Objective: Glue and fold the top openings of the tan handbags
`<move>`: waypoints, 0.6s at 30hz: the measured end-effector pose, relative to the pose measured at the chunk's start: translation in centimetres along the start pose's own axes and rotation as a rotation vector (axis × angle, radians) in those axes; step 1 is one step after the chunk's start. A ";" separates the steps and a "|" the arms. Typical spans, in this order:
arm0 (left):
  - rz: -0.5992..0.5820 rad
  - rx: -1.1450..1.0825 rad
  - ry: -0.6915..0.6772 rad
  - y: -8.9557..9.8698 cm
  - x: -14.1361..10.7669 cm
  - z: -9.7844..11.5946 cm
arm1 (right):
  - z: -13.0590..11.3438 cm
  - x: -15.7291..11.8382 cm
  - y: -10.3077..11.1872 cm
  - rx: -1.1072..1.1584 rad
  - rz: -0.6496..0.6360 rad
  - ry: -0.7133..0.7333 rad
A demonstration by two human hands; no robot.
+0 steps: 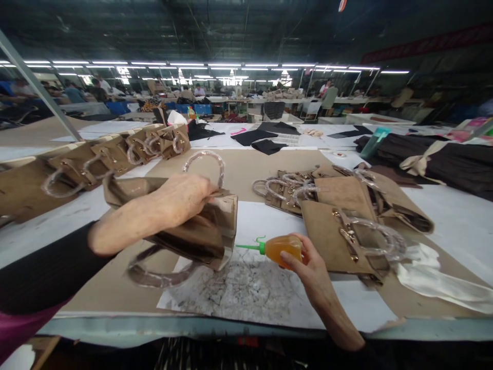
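Note:
My left hand grips a brown handbag by its upper part, left of centre; its fingertips are partly hidden behind the bag's edge. The bag lies tilted, with one plastic-wrapped handle arching up behind and another hanging toward the front. In my right hand is a squeeze bottle of amber liquid with a green cap. Its thin green nozzle points left, close to the bag's right edge. A stained white sheet lies below the bottle and bag.
Several brown handbags are piled at the right, beside a white cloth. More bags stand in a row at the left. Black pieces and a dark fabric bundle lie farther back. People work in the distance.

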State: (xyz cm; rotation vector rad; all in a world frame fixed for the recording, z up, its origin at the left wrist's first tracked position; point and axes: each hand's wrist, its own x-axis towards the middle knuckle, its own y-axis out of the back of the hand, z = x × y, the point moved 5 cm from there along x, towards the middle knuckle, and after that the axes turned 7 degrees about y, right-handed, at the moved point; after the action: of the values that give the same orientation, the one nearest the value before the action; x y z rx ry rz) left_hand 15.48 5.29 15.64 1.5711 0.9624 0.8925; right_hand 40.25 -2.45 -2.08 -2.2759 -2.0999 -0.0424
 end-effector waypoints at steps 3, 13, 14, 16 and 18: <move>-0.033 0.145 0.008 -2.0 -1.9 1.0 | 0.4 0.6 -0.2 -0.033 0.031 0.037; 0.055 0.143 -0.016 -4.8 -4.4 1.8 | 1.9 3.0 -2.3 -0.238 0.061 0.136; 0.061 0.143 -0.021 -4.9 -4.5 1.9 | 1.9 3.1 -2.5 -0.248 0.057 0.137; 0.068 0.136 -0.030 -5.1 -4.6 2.1 | 2.0 3.1 -2.6 -0.257 0.040 0.129; 0.081 0.125 -0.037 -5.4 -4.8 2.2 | 2.2 2.9 -2.7 -0.250 0.009 0.108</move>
State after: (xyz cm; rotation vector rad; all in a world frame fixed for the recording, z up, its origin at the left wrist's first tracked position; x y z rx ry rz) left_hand 14.76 0.78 9.65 1.7370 0.9498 0.8702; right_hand 37.79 0.72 -4.05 -2.3527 -2.1350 -0.4410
